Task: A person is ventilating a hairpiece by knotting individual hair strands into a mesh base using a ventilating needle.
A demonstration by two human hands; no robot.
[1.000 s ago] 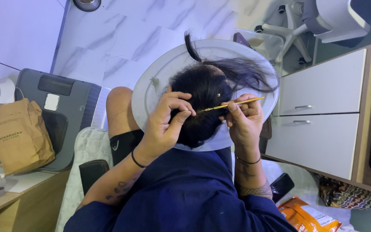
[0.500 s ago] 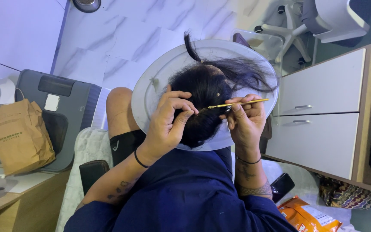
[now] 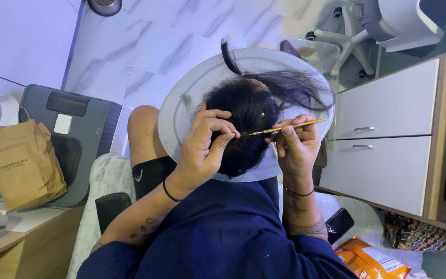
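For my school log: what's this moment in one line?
left hand: pinching dark hair | right hand: holding thin gold tool | tool tip in hair

Both hands are raised side by side, the left hand (image 3: 201,147) with fingers curled, the right hand (image 3: 296,146) pinched closed.

Wig (image 3: 249,124) on round tray (image 3: 181,103), left hand (image 3: 202,150) at its left, right hand (image 3: 295,147) right, needle tool (image 3: 290,126) between, paper bag (image 3: 24,165) far left

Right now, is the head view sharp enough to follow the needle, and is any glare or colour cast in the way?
Head view: the thin gold tool is sharp between the right hand and left hand; a bluish cast tints the scene; the dark hair loses detail; soft sheen on the white tray; edges bend slightly.
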